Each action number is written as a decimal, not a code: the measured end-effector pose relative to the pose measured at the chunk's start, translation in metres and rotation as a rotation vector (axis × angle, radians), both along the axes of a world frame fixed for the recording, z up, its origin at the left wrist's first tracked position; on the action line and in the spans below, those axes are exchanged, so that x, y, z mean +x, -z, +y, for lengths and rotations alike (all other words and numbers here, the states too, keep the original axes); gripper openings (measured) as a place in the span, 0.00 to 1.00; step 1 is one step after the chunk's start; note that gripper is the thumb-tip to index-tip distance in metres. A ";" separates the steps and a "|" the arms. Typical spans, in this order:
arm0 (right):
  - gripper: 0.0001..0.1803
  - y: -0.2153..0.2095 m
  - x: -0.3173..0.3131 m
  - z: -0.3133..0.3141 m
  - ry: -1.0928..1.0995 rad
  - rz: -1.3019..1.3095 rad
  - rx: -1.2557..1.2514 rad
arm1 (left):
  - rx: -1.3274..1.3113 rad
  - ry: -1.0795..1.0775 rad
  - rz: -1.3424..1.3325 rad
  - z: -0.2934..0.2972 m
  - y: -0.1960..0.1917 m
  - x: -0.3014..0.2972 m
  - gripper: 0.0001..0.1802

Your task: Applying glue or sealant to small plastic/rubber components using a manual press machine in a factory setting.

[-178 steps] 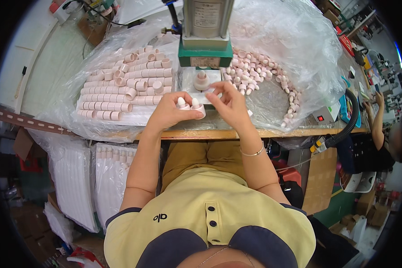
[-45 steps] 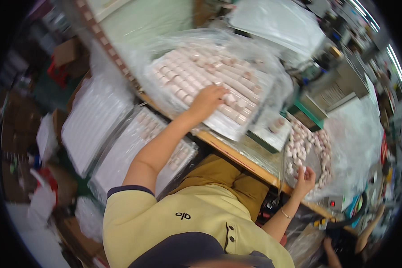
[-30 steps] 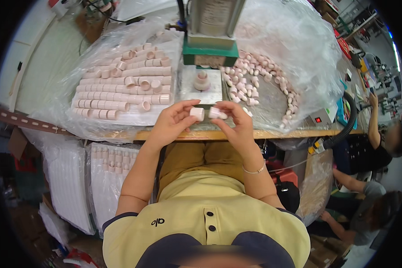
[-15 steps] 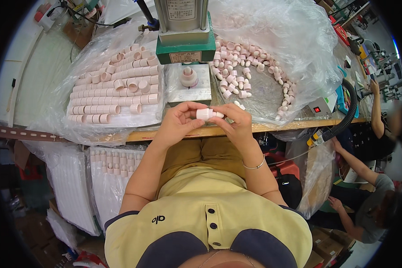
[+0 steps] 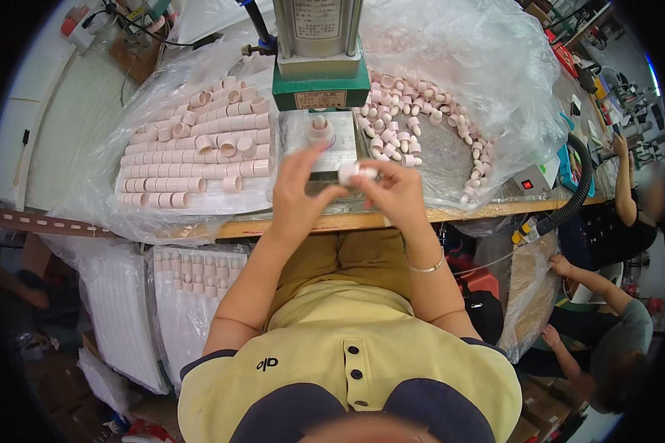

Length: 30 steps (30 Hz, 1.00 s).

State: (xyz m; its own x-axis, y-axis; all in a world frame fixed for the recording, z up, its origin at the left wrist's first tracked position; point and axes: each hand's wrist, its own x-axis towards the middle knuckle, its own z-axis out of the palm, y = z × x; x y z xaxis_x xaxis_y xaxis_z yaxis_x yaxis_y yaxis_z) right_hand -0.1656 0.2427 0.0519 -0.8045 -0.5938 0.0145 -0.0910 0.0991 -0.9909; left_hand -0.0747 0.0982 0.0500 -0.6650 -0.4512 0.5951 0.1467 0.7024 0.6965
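Observation:
My right hand [image 5: 396, 193] pinches a pale pink-and-white dropper cap [image 5: 349, 174] between thumb and fingers, just above the front of the bench. Beside it, my left hand [image 5: 297, 196] is raised with thumb and fingers apart and nothing between them. Its fingertips reach toward the round holder [image 5: 321, 136] on the metal base plate [image 5: 343, 139] of a bench press; a pinkish piece stands upright in that holder. Over the holder is the press's green head [image 5: 321, 94]. From this view I cannot tell whether my left fingertips touch the holder.
Pink ring-shaped collars [image 5: 192, 169] lie in rows on the left. Many dropper caps [image 5: 400, 139] are heaped on the right, ringed by clear plastic sheeting [image 5: 488, 74]. A black hose [image 5: 582, 177] curves at the bench's right end. Other people work at far right.
My left hand has let go of the dropper cap and moved forward toward the press holder, its fingers spreading. The cap stays in my right hand, slightly higher and farther right.

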 end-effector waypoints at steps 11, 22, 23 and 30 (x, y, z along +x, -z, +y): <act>0.17 0.004 -0.051 -0.087 0.008 0.768 0.322 | 1.068 0.118 0.246 -0.069 0.023 -0.058 0.12; 0.20 0.034 -0.077 0.044 0.210 0.719 0.459 | 0.149 -0.155 -0.411 -0.127 -0.004 0.076 0.14; 0.20 0.041 -0.077 0.053 0.196 0.717 0.453 | -0.032 -0.098 -0.451 -0.131 0.004 0.077 0.14; 0.17 0.067 -0.076 0.070 0.241 0.725 0.543 | -0.318 -0.058 -0.602 -0.120 0.003 0.083 0.17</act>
